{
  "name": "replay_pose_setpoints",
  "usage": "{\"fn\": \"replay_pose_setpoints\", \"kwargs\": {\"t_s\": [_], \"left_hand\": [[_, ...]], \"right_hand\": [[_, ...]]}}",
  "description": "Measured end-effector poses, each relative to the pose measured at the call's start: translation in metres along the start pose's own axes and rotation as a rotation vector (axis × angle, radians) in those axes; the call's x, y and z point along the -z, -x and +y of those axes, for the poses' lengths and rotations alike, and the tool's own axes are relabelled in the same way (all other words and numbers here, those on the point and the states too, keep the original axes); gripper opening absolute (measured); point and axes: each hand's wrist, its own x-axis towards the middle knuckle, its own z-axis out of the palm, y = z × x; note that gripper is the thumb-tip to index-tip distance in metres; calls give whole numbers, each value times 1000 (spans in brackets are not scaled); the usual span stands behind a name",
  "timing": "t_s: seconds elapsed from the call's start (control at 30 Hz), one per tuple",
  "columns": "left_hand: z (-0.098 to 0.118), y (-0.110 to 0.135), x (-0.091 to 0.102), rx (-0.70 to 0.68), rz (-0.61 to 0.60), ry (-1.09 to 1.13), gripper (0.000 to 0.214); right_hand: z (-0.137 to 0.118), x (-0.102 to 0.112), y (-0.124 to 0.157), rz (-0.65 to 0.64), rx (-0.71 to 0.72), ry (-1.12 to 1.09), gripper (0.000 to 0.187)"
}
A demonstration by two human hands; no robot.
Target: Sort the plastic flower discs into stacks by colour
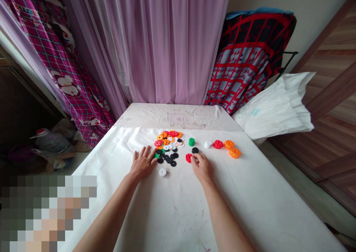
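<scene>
My left hand [144,163] rests flat with fingers spread at the left edge of a loose pile of plastic snowflake discs. Orange discs [162,136] and red discs lie at the back of that pile, white ones in the middle, black discs [168,159] in front. A few green discs show by my left fingertips. My right hand [203,166] is closed, thumb and fingers pinching red snowflake discs [188,158] at the table; my fingers partly hide them. Just beyond that hand sits a black stack [195,150]. A white stack [162,172] stands in front of the pile.
Farther right on the white-covered table [178,215] stand a green stack [191,142], a white stack [207,144], a red stack [218,144] and two orange stacks [229,144]. A white bag [278,105] leans at the right edge. Purple curtains [172,44] hang behind.
</scene>
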Motion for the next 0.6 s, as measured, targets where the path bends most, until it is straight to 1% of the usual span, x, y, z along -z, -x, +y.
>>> {"fn": "replay_pose_setpoints", "kwargs": {"t_s": [0.17,0.27,0.37,0.4,0.47,0.53,0.6], "left_hand": [[13,-19,-2,-29,-5,71,57],[12,-19,1,-47,7,106,57],[6,-3,1,-62,35,148,60],[4,5,0,-82,49,174,61],[2,24,-6,-166,114,314,60],[5,40,-13,-212,168,395,62],[10,51,-19,-229,207,407,62]], "right_hand": [[1,-2,-1,15,-6,-7,34],[1,-1,-1,14,-17,-20,34],[-1,-1,-1,22,-28,-31,34],[-1,0,-1,21,-30,-30,33],[-2,0,-1,11,-31,-24,32],[-3,1,-1,3,-32,-18,31],[-2,1,-1,5,-35,-13,30]]}}
